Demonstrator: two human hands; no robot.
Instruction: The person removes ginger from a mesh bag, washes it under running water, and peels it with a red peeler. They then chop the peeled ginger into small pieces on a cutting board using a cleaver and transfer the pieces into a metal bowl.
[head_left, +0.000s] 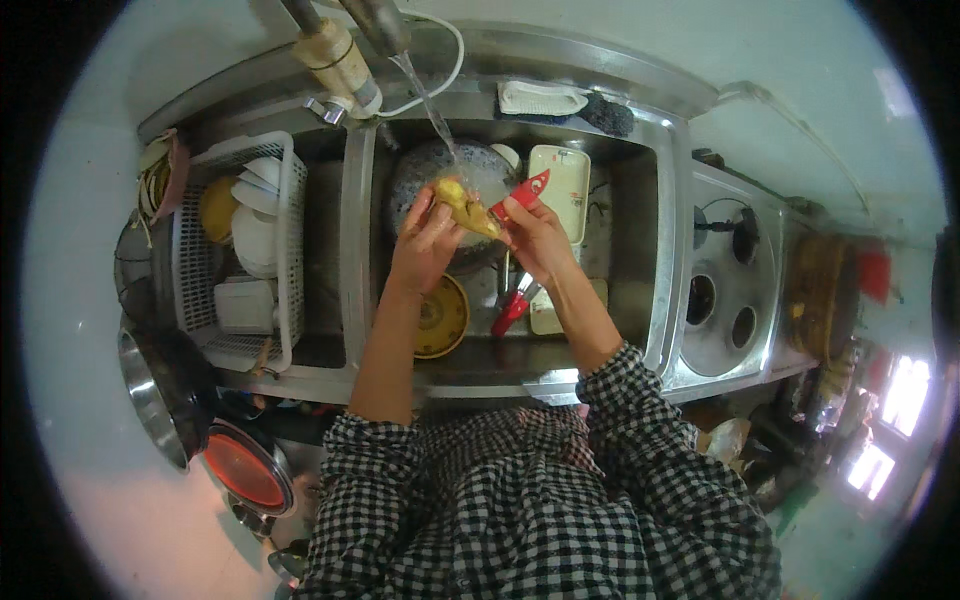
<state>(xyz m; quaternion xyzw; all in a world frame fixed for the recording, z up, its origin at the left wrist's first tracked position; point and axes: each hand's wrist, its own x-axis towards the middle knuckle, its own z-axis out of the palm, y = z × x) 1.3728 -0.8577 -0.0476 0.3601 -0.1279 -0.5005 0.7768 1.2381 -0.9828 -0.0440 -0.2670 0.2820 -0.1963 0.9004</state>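
My left hand (429, 238) grips a knobby yellow piece, apparently ginger root (466, 210), over the sink. In my right hand (538, 234) is a flat red tool (531, 189) with a white mark; its working end lies against the root and is partly hidden by my fingers. Water from the faucet (384, 34) falls just behind the root. Below my hands sits a dark, speckled round pan (420, 161) in the sink basin. A yellow patterned bowl (442, 319) lies nearer me, partly covered by my left forearm.
A cream rectangular dish (562, 169) and a red-handled utensil (511, 313) lie in the basin's right half. On the left, a white plastic basket (289, 225) holds white dishes. A folded cloth (541, 97) rests on the rear ledge. The stove (724, 300) stands at right.
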